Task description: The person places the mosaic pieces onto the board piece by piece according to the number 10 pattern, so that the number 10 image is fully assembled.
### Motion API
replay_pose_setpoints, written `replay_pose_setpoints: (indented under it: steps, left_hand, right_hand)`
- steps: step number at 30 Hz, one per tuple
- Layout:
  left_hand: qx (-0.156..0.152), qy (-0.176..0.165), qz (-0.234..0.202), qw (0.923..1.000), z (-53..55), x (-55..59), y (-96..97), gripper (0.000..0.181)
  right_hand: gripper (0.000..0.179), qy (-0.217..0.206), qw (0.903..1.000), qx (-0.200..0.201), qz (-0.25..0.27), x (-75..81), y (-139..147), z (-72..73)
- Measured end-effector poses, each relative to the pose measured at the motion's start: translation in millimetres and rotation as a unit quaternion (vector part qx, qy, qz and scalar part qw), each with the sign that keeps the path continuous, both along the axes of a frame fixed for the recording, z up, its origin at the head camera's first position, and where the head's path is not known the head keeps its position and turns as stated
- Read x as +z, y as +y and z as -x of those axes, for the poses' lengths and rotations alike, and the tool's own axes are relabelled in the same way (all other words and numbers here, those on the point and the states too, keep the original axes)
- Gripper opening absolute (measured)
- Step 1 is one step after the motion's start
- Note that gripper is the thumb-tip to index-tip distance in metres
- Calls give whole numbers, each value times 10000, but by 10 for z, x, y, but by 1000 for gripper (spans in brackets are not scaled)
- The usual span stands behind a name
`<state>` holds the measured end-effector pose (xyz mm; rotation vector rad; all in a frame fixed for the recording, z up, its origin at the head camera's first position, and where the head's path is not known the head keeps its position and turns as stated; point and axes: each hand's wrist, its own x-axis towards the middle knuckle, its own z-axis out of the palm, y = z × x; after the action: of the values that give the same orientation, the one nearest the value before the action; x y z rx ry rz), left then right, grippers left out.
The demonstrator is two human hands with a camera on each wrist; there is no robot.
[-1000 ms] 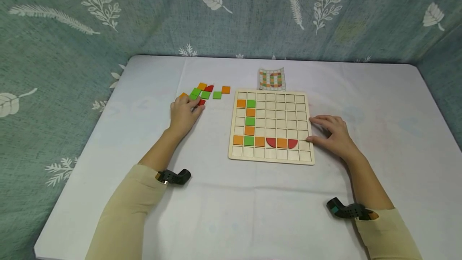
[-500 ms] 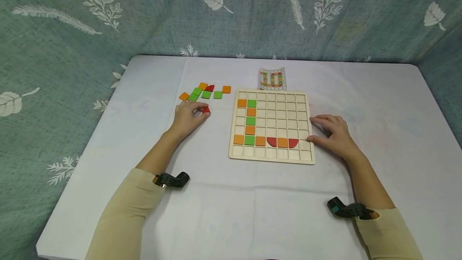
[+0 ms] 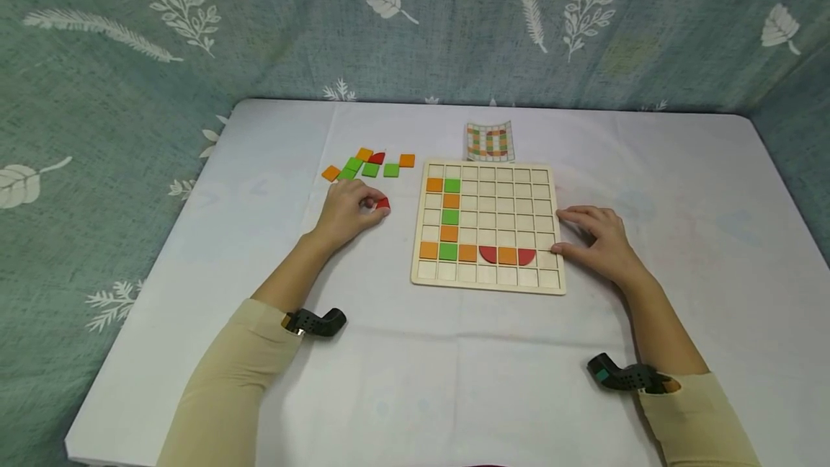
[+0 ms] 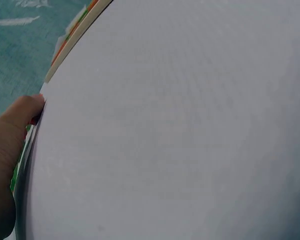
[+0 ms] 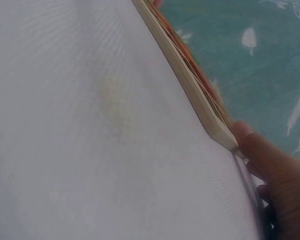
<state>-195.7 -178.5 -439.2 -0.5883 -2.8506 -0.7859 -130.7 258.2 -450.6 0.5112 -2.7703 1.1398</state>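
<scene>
In the head view, my left hand (image 3: 348, 213) pinches a red tile (image 3: 383, 203) between thumb and fingers, left of the wooden grid board (image 3: 424, 276). Its exact shape is partly covered by the fingers. The left wrist view catches just the thumb (image 4: 25, 110) and a sliver of red. On the board lie orange, green and red tiles, among them a green tile (image 3: 448, 252) and a red quarter-circle tile (image 3: 488, 255). My right hand (image 3: 599, 242) touches the board's right edge with thumb and fingertips; its thumb (image 5: 247, 137) rests at the rim in the right wrist view.
Loose orange, green and red tiles, including an orange tile (image 3: 406, 161) and a red quarter-circle tile (image 3: 377, 158), lie beyond my left hand. A patterned card (image 3: 489, 141) lies behind the board on the white table (image 3: 402, 380). A leaf-print curtain (image 3: 447, 34) hangs behind.
My left hand has drawn the red tile out of the loose pile and carried it right and slightly nearer, toward the board. My right hand has stayed at the board's edge.
</scene>
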Motion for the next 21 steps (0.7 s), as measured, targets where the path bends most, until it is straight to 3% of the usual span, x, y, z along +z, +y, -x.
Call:
replay_pose_setpoints:
  steps: [7, 21]
  left_hand:
    - [-371, 259, -172, 9988, 23, 38, 158, 24]
    - [-1069, 333, -340, 9931, 103, 107, 581, 25]
  right_hand:
    - [58, 19, 10000, -15, -22, -7, 7, 6]
    - [58, 34, 10000, 36, 24, -23, 10, 12]
